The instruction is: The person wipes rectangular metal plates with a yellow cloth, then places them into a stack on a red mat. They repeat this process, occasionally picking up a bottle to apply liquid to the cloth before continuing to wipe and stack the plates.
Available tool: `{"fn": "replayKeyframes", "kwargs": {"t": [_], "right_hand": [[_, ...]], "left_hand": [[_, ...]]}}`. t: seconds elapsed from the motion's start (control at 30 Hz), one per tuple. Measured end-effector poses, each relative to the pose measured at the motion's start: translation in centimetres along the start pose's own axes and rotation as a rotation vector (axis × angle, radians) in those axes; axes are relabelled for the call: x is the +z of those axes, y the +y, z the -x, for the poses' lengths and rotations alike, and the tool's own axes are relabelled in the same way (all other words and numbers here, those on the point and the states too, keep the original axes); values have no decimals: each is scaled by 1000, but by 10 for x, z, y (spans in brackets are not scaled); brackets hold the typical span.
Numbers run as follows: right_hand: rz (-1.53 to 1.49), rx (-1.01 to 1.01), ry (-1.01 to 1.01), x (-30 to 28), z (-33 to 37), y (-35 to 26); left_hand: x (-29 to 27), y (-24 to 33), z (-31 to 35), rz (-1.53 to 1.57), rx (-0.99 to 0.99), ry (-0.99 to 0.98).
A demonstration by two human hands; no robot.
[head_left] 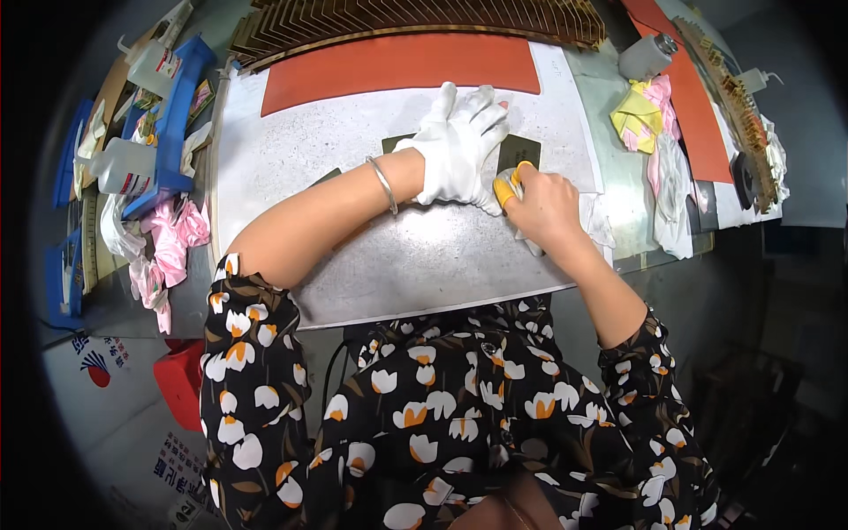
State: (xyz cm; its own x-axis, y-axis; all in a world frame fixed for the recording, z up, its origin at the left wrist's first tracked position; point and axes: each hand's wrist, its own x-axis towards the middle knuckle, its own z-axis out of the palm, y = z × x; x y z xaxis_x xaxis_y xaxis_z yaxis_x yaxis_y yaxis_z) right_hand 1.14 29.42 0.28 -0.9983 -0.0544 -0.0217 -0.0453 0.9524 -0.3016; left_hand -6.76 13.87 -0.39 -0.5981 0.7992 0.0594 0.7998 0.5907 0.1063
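Observation:
My left hand (pixel 455 146), in a white glove, lies flat with its fingers stretched away from me. Beneath and beside it are thin dark olive plates: one plate (pixel 519 152) shows to its right, and the edge of another (pixel 391 142) peeks out by the wrist. A third dark piece (pixel 329 175) is partly hidden behind my left forearm. Close to the glove's right side, my right hand (pixel 543 208) has yellow finger covers on some fingertips. Its fingers are closed on a white cloth (pixel 530 245), mostly hidden under the hand, at the near edge of the right plate.
Across the back of the white-covered bench (pixel 265 168) runs an orange mat (pixel 397 71) with a slotted rack (pixel 424 22) behind it. At left are a blue bin (pixel 181 124), bottles (pixel 128 166) and pink cloths (pixel 177 234). Rags (pixel 638 117) and a dispenser bottle (pixel 647 56) stand right.

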Motion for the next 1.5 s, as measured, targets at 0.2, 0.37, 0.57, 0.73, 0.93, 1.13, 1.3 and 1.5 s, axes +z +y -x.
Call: {"fn": "replayKeyframes", "kwargs": {"t": [0.2,0.37,0.57,0.73,0.93,1.13,1.3,1.5], "right_hand": [[-18,-59,-56,1,31,-4],[-37,-142,-4,-26,16,-25],[-70,-249,-24,-7,-63,-74],[-41,-268,-109,17,-84,-97],[5,-233,-194,25,-89,-102],[-3,-268,-167,28,-69,-101],[-27,-286,-132,32,-44,-97],[-44,-273,-258,23,-1,-96]], "left_hand": [[-8,-12,15,78,-78,8],[-45,-31,79,113,-341,32],[-18,-29,120,-11,-388,155],[-10,-31,125,3,-416,166],[-8,-32,120,53,-437,213],[-11,-34,118,13,-373,143],[-13,-40,116,-87,-265,72],[-35,-40,114,-80,-268,-174]]}}
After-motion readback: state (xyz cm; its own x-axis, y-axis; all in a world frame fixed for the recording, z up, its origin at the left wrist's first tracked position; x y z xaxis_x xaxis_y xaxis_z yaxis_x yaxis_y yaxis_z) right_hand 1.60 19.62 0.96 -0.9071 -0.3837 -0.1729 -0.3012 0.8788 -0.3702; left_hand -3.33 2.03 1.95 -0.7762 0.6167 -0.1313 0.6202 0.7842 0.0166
